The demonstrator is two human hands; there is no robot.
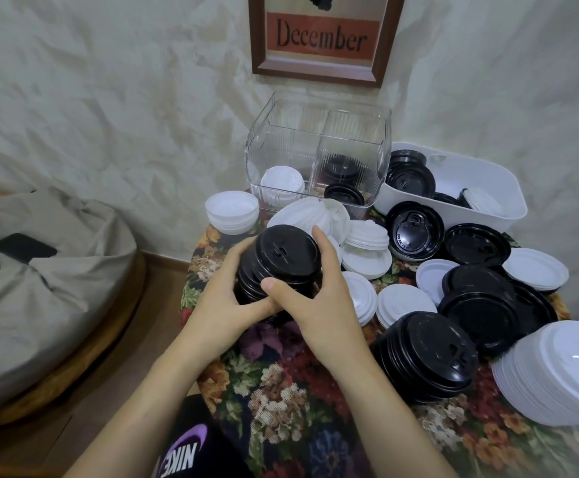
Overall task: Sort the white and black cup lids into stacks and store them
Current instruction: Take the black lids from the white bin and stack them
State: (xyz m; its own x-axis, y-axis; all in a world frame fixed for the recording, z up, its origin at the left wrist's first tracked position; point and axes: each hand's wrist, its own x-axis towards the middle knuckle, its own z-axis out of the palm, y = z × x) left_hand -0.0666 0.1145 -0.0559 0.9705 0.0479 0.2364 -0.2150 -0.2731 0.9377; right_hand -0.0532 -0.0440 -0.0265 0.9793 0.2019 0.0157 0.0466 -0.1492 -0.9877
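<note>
A stack of black lids point(282, 260) sits between both my hands above the floral table point(281, 391). My left hand point(226, 301) grips its left side and my right hand point(319, 305) curls round its front and right side. Behind it stands a clear two-part container point(319, 150), with white lids point(282, 182) in its left half and black lids point(343, 181) in its right half. Loose white lids point(367, 246) and black lids point(477, 246) lie across the table. A tall black stack point(426, 353) and a white stack point(557, 374) stand at the right.
A white tub point(495, 188) at the back right holds mixed lids. A short white stack point(232, 211) sits at the table's left back edge. To the left, a beige cushion point(39, 288) carries a dark phone point(24, 248). A framed picture hangs on the wall.
</note>
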